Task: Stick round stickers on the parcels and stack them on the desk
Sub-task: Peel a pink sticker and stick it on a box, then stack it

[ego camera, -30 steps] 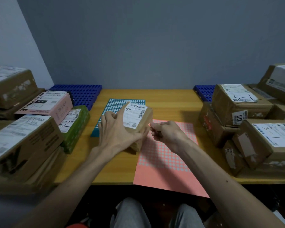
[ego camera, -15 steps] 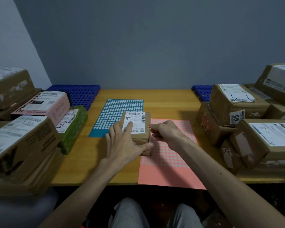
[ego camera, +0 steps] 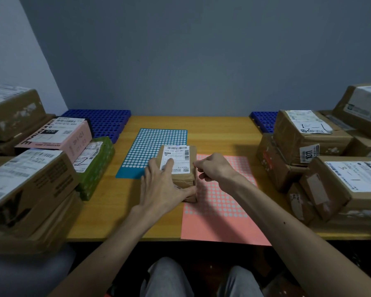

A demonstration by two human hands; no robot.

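Brown boxy cardboard parcel (ego camera: 181,166) under flat left hand (ego camera: 161,187); right hand (ego camera: 214,170) pinched tight at its edge.

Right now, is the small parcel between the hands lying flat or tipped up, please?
Flat: the small parcel rests label up on the desk, with the left hand pressing on top.
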